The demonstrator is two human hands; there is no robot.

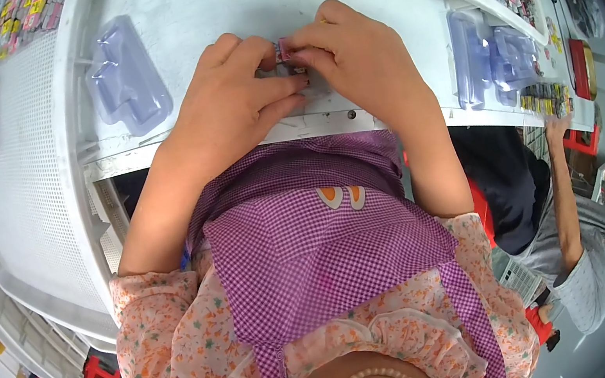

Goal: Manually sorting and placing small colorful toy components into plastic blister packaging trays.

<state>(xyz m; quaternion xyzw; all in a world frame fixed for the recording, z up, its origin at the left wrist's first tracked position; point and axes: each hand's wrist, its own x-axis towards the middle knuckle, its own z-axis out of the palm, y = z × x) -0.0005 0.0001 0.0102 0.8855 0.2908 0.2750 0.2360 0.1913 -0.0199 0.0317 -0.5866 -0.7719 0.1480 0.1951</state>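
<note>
While both hands meet at 12 o'clock over the white desk (211,13), a small pink piece (284,49) is pinched between them.

Only a sliver of the pink piece shows, a small pinkish block with a darker edge, mostly hidden by fingertips; its exact shape cannot be told. It sits just above the desk near the front edge. The left hand (240,92) lies knuckles up, fingers curled narrow and pointing toward 3 o'clock, tips touching the piece. The right hand (352,54) comes from 5 o'clock, fingers bent close, thumb and forefinger gripping the piece from its right side. A clear plastic blister tray (127,78) lies at 9 o'clock of the hands, well apart; more clear blister trays (491,56) sit at 3 o'clock.
</note>
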